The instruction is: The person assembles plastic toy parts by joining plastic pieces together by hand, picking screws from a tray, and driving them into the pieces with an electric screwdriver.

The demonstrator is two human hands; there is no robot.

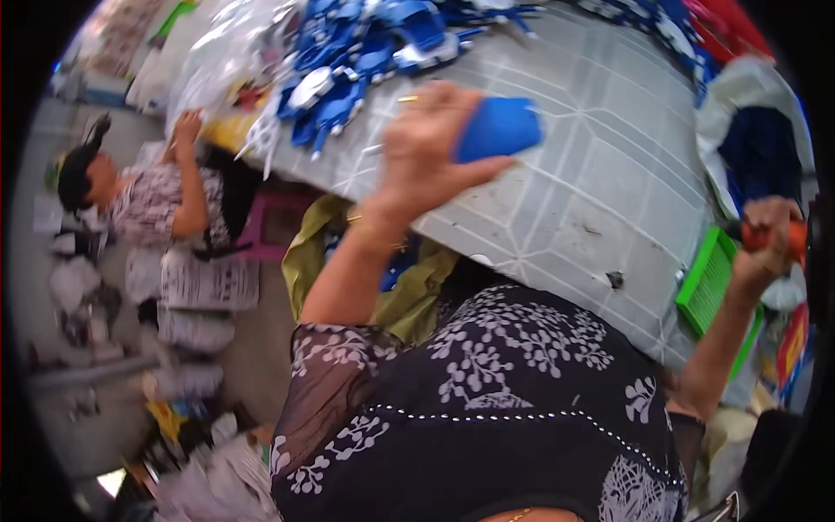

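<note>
My left hand [424, 152] is raised over the table, its fingers closed around a smooth blue plastic piece [502, 129] with rounded corners. Off to the far right, my right hand [770, 239] grips an orange-handled tool [795, 242] with a dark end; its exact kind is cut off by the picture's rim. A heap of blue and white plastic parts [370, 56] lies on the table beyond my left hand.
A grey patterned sheet covers the table [574, 187]. Right of it are a green plastic basket [706, 277] and a white sack [722, 113] with dark blue contents. An olive sack [304, 261] stands by the near left edge. Another person [152, 196] sits at the left beside a pink stool [274, 222].
</note>
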